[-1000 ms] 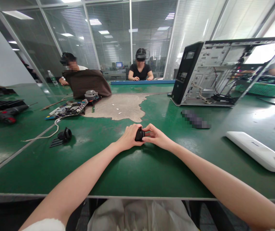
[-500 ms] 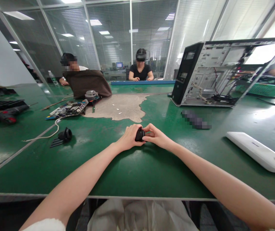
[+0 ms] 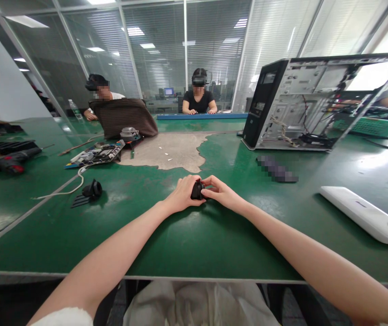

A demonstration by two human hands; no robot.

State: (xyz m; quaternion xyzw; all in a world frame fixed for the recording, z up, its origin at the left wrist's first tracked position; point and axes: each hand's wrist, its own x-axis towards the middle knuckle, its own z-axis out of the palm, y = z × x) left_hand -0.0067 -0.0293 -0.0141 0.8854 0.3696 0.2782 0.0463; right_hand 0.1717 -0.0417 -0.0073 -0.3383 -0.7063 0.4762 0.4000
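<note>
A small black plastic part, rounded and of a kind I cannot make out, is held low over the green table. My left hand wraps around it from the left, fingers over the top and thumb below. From the right, my right hand pinches its near end between thumb and fingertips. Much of the part is hidden by the fingers. Off to the left lies another black plastic piece with a round collar and flat prongs.
An open computer case stands at the right, near a white flat device. A circuit board, a power drill and a white cable lie left. Two people sit across the table; another is partly visible far right.
Both hands stay in the same place around the black part. Only the right fingers shift very slightly on it.
</note>
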